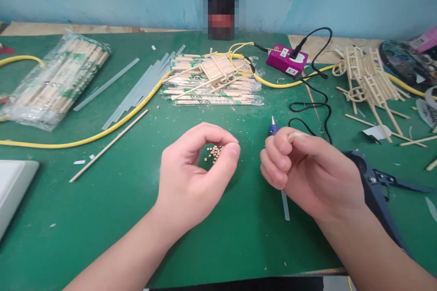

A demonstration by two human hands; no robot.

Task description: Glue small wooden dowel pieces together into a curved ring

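My left hand (200, 173) is raised over the green table, thumb and fingertips pressed together; whatever lies between them is too small to make out. Behind it, partly hidden, is a small pile of tiny wooden pieces (215, 153). To the right, my right hand (307, 168) has its fingers curled and its thumb against the index finger; anything pinched there cannot be made out. Just beyond its fingers the tip of a blue glue gun (273, 127) shows, and a translucent glue stick (285, 206) sticks out below the hand.
Packed chopsticks (211, 95) lie at the back under a small stick frame (218, 70). A yellow cable (112, 129) crosses to a purple power strip (287, 60). Dark cutters (378, 191) and stick models (370, 77) are right; a lone stick (109, 145) and bagged chopsticks (61, 77) are left.
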